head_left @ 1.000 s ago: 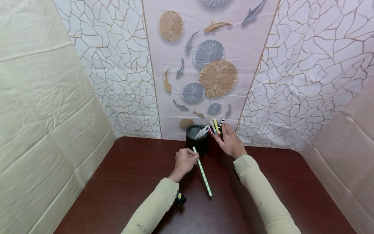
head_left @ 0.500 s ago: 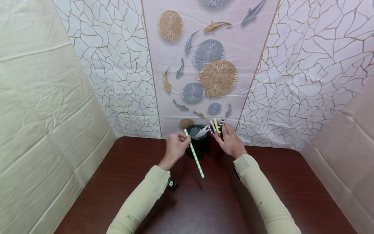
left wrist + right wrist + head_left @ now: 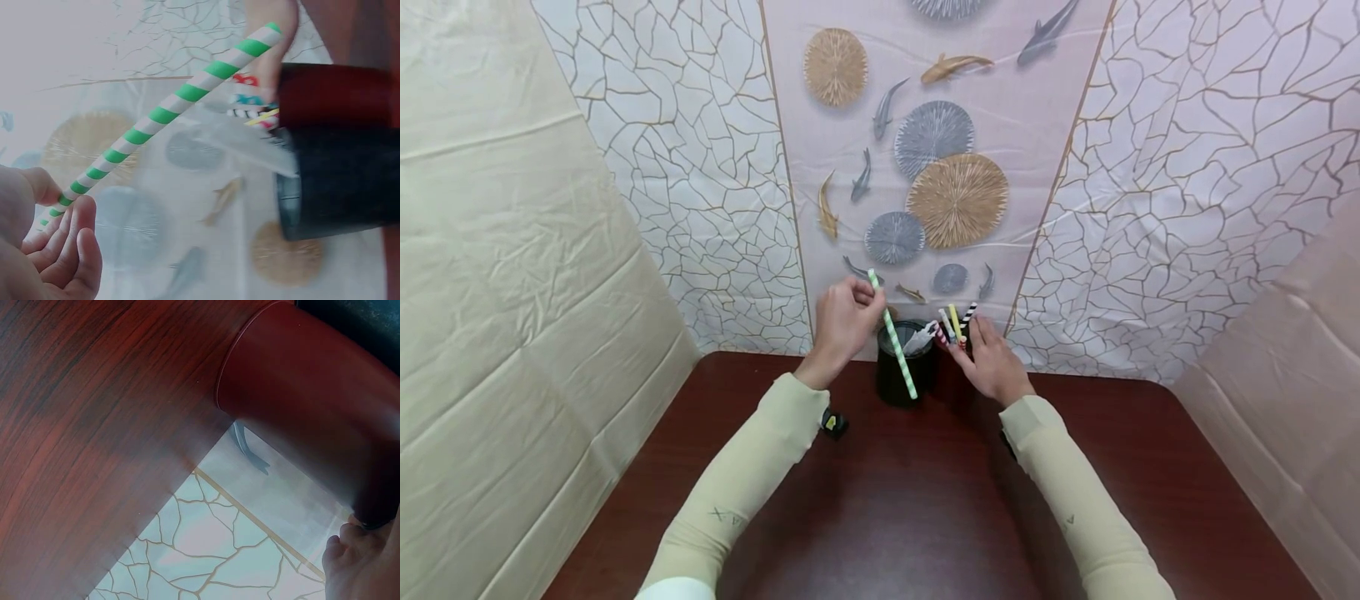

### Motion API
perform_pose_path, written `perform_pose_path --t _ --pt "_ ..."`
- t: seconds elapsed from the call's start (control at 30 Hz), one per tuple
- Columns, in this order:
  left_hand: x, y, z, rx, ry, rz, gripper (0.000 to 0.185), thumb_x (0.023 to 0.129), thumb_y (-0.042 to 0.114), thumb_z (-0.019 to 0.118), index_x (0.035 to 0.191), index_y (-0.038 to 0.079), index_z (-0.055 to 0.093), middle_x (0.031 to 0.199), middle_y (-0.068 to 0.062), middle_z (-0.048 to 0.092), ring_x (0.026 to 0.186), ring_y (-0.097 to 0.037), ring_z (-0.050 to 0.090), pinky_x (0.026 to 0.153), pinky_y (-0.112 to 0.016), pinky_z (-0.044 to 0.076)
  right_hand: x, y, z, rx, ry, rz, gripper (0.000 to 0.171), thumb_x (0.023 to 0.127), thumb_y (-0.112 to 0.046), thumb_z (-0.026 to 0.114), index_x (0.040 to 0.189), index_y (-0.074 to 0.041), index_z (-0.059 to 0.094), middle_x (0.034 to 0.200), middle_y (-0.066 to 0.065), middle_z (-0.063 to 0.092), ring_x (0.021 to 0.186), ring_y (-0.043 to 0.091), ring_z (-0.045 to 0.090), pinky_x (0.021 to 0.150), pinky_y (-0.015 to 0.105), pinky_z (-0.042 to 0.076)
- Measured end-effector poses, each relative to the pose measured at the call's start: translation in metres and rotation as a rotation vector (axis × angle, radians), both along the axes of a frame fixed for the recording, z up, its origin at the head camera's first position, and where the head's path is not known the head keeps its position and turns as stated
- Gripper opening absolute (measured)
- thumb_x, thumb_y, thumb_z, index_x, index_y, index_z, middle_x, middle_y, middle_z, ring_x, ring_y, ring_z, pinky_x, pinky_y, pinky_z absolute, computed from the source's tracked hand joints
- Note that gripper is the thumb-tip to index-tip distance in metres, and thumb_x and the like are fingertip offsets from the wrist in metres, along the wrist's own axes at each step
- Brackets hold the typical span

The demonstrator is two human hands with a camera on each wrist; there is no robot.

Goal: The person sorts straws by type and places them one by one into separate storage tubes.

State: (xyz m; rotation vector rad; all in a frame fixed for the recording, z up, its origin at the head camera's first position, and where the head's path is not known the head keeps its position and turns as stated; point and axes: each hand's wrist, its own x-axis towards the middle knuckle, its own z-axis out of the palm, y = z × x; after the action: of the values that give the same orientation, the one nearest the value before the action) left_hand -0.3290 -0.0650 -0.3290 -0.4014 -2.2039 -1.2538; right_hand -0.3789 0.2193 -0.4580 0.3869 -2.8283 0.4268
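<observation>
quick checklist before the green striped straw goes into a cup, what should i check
1. Grip on the green striped straw: the left hand pinches its upper end. Ok.
2. Straw lifted off the table: its lower tip hangs in front of the black cup. Ok.
3. Lower tip above a cup's mouth: it sits below the black cup's rim, outside. Not ok.
4. Cup steadied: the right hand rests against the dark red cup. Ok.
5. Room in the black cup: a white piece sticks out; the depth is hidden. Cannot tell.
</observation>
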Motion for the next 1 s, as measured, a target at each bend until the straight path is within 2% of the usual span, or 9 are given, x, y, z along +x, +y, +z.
perform_pose_path --t 0.17,0.33,0.53,0.77,1.0 --pt "-0.003 0.005 0.028 -0.003 0.078 0.002 0.015 0.096 0.015 0.072 0.089 0.002 0.073 0.082 -0.011 0.079 0.071 -0.021 0.075 0.067 -0.033 0.061 0.0 0.0 0.001 0.009 -0.012 0.004 0.087 0.111 -0.057 0.037 0.165 0.008 0.016 0.175 0.027 0.014 0.163 0.045 0.018 0.13 0.059 0.026" --pt "-0.006 0.016 0.053 -0.006 0.123 -0.006 0.017 0.099 0.017 0.069 0.094 0.001 0.072 0.086 -0.01 0.078 0.074 -0.02 0.074 0.072 -0.03 0.062 0.001 0.001 0.002 0.013 -0.01 0.002 0.086 0.112 -0.056 0.038 0.165 0.008 0.016 0.175 0.028 0.015 0.162 0.045 0.019 0.13 0.059 0.026" --pt "-0.01 0.034 0.074 -0.009 0.196 -0.01 0.017 0.101 0.017 0.068 0.096 0.001 0.072 0.088 -0.011 0.079 0.077 -0.02 0.075 0.073 -0.027 0.061 0.002 0.001 0.001 0.009 -0.003 0.008 0.085 0.112 -0.054 0.039 0.165 0.009 0.017 0.174 0.03 0.016 0.161 0.046 0.02 0.129 0.059 0.027" --pt "-0.018 0.055 0.082 -0.061 0.236 0.012 0.02 0.104 0.021 0.067 0.102 0.002 0.072 0.093 -0.009 0.081 0.082 -0.018 0.077 0.078 -0.027 0.06 0.002 0.0 0.0 -0.001 0.019 0.0 0.084 0.112 -0.053 0.04 0.164 0.009 0.019 0.173 0.03 0.02 0.16 0.047 0.025 0.127 0.06 0.03" --pt "-0.03 0.07 0.071 -0.149 0.225 0.054 0.021 0.105 0.025 0.068 0.103 0.004 0.072 0.095 -0.006 0.082 0.086 -0.017 0.077 0.082 -0.031 0.059 0.003 -0.001 0.004 0.002 -0.016 -0.008 0.086 0.112 -0.056 0.038 0.165 0.008 0.018 0.175 0.027 0.016 0.162 0.045 0.02 0.129 0.059 0.028"
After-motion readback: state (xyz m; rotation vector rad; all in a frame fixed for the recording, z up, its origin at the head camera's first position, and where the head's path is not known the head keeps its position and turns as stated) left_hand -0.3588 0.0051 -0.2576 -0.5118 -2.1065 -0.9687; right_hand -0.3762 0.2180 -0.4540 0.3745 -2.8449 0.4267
